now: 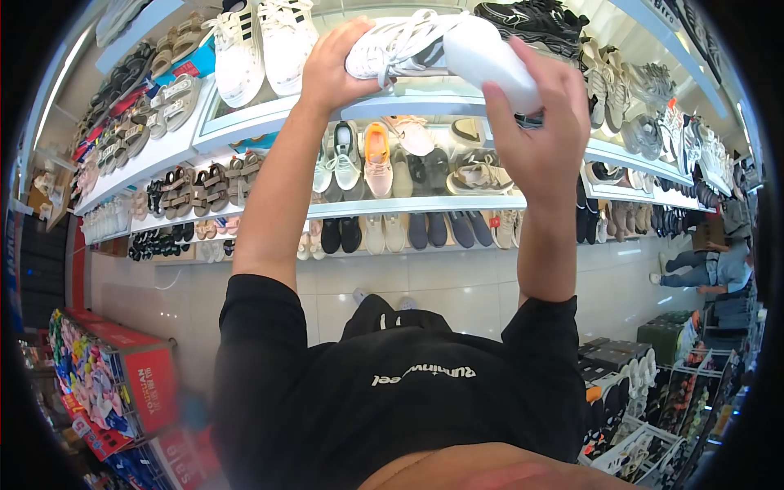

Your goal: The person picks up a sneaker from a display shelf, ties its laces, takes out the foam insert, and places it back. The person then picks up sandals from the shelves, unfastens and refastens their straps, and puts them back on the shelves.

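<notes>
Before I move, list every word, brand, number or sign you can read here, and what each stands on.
"Runnin…eel", middle letters unclear: black shirt.
"YOUKUAN": red box; the characters beside it are too small to read.
"sale": panel below that box.
White shoe: no readable lettering.
Blue sign at left edge, lettering at top right: too unclear to read.

Both arms are stretched forward, away from the chest (408, 408). The left arm (273, 196) is bare below its short black sleeve (263, 314) and inclines slightly inward. The left grip (359, 57) is curled in a hold, its thumb (370, 85) low and pointing inward. The right arm (545, 253) is bare too, with the forearm nearly straight. The right grip (502, 69) turns inward, its thumb (500, 106) and index finger (529, 61) bent, with separated tips, around what it holds.
</notes>
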Action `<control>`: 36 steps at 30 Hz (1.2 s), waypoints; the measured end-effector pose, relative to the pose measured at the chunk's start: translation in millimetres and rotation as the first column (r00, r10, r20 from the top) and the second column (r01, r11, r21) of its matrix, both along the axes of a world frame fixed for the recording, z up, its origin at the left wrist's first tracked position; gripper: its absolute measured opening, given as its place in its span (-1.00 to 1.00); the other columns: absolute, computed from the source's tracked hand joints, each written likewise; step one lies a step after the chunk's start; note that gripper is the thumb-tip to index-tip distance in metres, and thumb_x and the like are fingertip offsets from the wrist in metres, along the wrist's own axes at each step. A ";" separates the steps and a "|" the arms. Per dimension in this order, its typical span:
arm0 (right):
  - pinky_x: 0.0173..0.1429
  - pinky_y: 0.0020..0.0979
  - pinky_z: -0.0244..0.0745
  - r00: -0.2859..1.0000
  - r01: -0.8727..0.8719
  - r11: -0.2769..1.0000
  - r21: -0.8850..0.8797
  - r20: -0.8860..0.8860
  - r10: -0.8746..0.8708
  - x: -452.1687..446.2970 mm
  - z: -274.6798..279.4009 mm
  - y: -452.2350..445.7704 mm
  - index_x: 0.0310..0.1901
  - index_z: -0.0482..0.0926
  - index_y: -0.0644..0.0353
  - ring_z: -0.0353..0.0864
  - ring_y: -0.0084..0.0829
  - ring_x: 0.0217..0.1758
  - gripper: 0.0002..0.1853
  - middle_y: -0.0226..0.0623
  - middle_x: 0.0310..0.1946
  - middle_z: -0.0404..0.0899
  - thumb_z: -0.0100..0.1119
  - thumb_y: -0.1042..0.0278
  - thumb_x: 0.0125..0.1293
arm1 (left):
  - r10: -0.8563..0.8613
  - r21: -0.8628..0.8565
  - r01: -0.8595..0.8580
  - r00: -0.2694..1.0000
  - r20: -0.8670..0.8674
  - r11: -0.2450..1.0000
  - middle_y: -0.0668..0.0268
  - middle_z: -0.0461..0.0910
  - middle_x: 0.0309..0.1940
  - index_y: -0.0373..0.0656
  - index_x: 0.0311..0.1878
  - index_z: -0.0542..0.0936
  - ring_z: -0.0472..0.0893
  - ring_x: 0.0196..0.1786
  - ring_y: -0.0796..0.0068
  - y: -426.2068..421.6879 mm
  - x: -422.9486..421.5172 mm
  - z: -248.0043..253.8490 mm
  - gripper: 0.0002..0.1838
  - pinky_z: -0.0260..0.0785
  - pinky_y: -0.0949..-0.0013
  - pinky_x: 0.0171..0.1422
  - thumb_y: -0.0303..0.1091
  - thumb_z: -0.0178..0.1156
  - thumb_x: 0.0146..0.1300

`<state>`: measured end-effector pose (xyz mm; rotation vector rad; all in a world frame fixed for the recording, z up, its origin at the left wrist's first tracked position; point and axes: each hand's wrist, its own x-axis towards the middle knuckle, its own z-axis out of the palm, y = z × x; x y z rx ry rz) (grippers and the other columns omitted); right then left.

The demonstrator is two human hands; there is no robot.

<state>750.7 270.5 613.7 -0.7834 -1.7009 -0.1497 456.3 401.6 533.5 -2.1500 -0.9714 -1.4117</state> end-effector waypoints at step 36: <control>-0.10 -0.49 0.37 0.936 -0.295 0.539 -0.789 -0.126 0.328 29.7 13.9 138.6 0.05 0.69 0.18 0.55 -0.60 -0.15 -0.58 -0.34 -0.15 0.72 0.52 0.13 0.26 | 0.154 -0.139 -0.163 0.985 -0.074 0.977 0.40 0.70 0.15 0.21 0.20 0.66 0.65 0.17 0.19 11.5 17.5 12.4 -0.26 0.53 0.17 0.24 0.12 0.54 -0.15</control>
